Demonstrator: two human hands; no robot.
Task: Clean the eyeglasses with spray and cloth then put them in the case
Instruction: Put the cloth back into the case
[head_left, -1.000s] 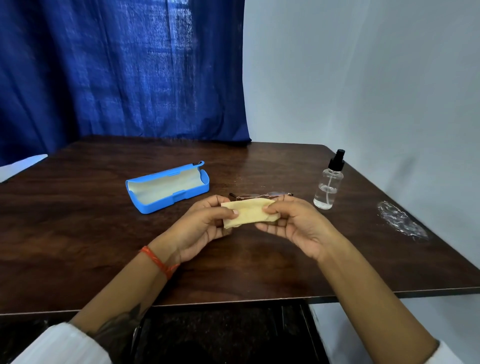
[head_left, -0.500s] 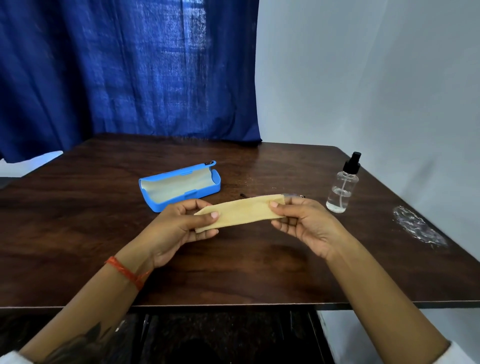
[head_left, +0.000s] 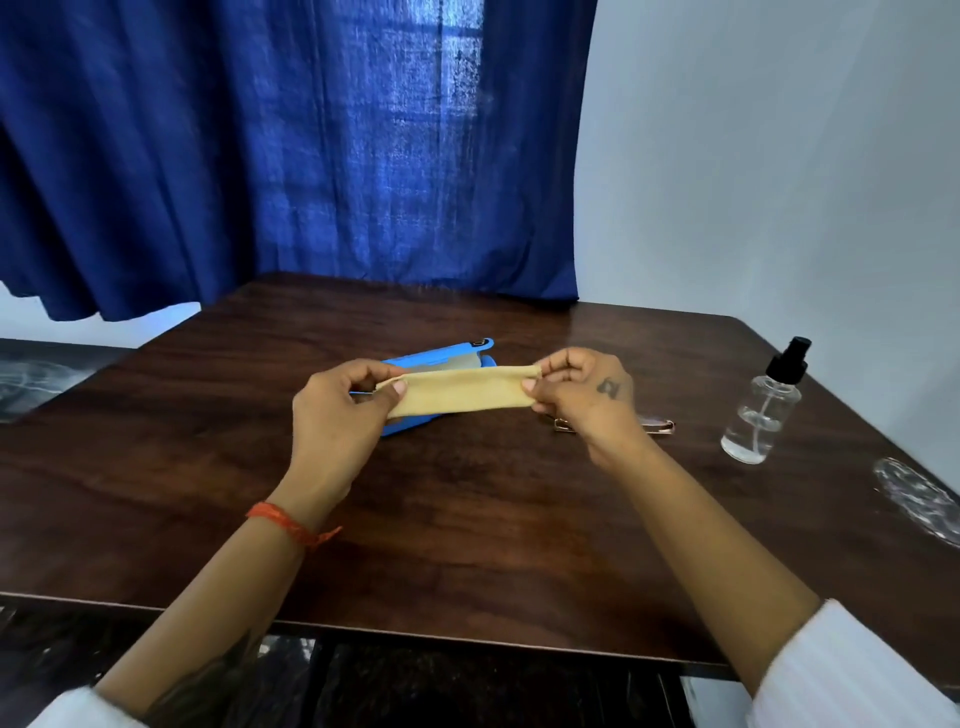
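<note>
A tan cleaning cloth (head_left: 457, 394) is stretched out flat above the dark wooden table (head_left: 467, 519). My left hand (head_left: 340, 415) pinches its left end and my right hand (head_left: 582, 392) pinches its right end. Behind the cloth lies the open blue glasses case (head_left: 441, 356), partly hidden by it. The eyeglasses (head_left: 657, 426) lie on the table under my right hand, with only bits of the frame showing. A clear spray bottle (head_left: 761, 410) with a black cap stands upright at the right.
A crumpled clear plastic wrapper (head_left: 919, 499) lies near the table's right edge. A blue curtain (head_left: 285, 156) hangs behind the table and a pale wall is to the right. The table's front edge runs just below my forearms.
The folded cloth has been pulled out into a long strip between both hands. The hands have risen and moved apart, and the camera has tilted up.
</note>
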